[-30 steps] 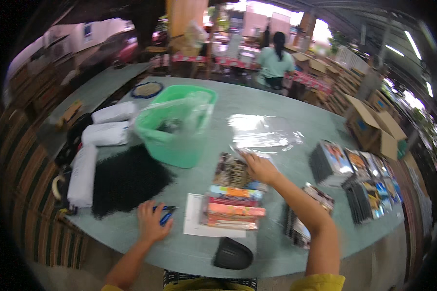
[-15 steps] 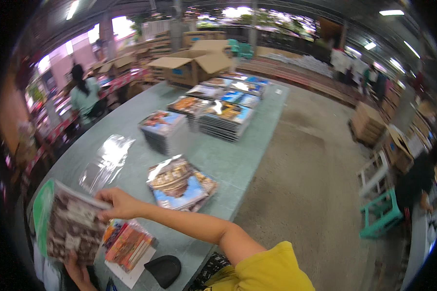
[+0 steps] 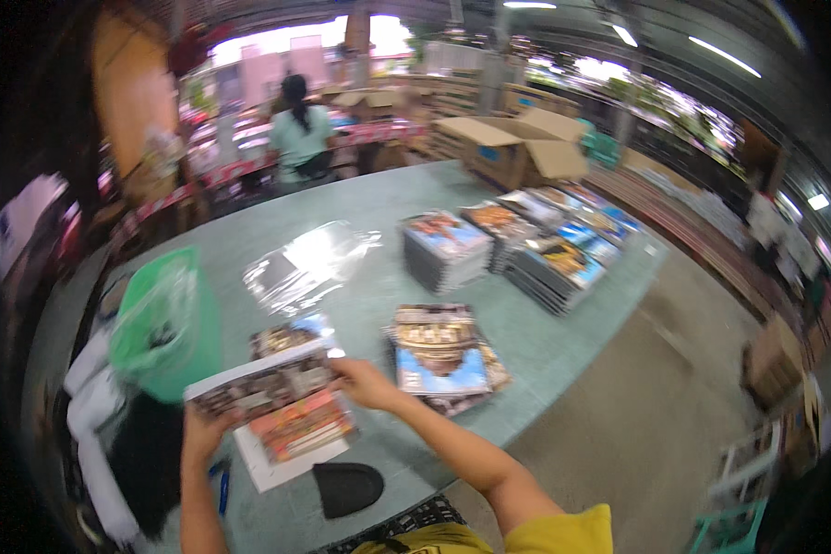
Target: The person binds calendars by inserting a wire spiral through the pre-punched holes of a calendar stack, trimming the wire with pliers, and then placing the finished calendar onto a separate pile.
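Note:
A booklet (image 3: 270, 386) with a dark, sepia-like photo on it is held by its two ends, tilted, over the near part of the table. My left hand (image 3: 205, 432) grips its left end, and my right hand (image 3: 358, 382) pinches its right edge. Below it are a red-orange pictured booklet (image 3: 307, 427) and a white sheet (image 3: 266, 473). Just beyond, another pictured booklet (image 3: 286, 338) is partly hidden. To the right of my right hand sits a small uneven pile of picture-covered booklets (image 3: 441, 358), the top one showing a round building against blue.
A green bin (image 3: 210, 314) with a clear liner stands at left. Clear plastic sleeves (image 3: 314, 263) lie farther back. Booklet stacks (image 3: 448, 251) and an open carton (image 3: 494, 152) occupy the far right. Nearby are a black rounded object (image 3: 346, 489) and blue pen (image 3: 223, 489). A person (image 3: 300, 143) is beyond.
My view has swung left. The dark-photo booklet has moved from beside the bin to above the red-orange booklet and now tilts flatter. Both hands stay on it.

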`<state>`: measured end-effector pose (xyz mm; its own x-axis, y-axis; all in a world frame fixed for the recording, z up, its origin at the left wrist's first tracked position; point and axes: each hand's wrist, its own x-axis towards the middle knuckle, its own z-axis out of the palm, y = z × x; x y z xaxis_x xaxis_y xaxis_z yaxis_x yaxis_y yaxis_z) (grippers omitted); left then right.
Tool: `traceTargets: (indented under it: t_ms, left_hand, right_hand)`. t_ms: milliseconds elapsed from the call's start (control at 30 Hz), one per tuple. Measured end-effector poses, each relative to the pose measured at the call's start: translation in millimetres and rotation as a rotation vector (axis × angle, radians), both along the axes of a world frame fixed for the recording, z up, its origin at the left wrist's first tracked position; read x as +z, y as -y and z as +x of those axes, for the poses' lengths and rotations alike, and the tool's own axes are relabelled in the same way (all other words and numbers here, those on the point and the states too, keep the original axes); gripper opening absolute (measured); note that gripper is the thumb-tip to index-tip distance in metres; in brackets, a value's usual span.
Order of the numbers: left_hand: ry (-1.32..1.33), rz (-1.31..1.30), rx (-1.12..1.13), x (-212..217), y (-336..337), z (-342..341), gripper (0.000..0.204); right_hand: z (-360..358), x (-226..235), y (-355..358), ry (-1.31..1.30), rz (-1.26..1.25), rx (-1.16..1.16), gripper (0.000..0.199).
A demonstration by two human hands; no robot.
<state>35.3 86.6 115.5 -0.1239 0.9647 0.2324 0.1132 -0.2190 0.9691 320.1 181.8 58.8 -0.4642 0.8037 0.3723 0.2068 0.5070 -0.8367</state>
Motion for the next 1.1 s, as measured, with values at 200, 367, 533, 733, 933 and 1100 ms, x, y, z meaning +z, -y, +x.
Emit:
traceTargets:
  t_ms: [200, 367, 533, 733, 933, 1100]
  left_hand:
    - [0.068, -0.024, 0.058, -34.4, 17.5, -22.1, 0.044]
    - [0.124, 0.002, 0.292, -33.9, -4.8, 5.7, 0.03]
    - [0.123, 0.138, 0.351, -27.9, 14.9, -2.9, 0.03]
    - [-0.51, -0.025, 0.807, -11.7, 132.4, -172.1, 0.019]
    - [-1.065, -0.75, 1.312, -146.7, 246.6, -318.3, 0.045]
    - [-1.108, -0.955, 1.304, -104.7, 218.7, -285.1, 0.043]
  right_hand:
    - [2.4, -9.7, 6.0, 0.187, 0.132, -0.067, 0.042]
    - [-78.8, 23.7, 18.4, -0.512, -0.144, -0.359, 0.026]
    - [-87.0, 33.4, 5.5, -0.575, -0.176, -0.322, 0.015]
    - [-69.3, 11.7, -2.4, -0.509, -0.065, -0.262, 0.021]
    - [-78.6, 10.9, -1.3, -0.559, -0.169, -0.23, 0.032]
    - [-70.8, 15.5, 1.4, -0.493, -0.069, -0.271, 0.033]
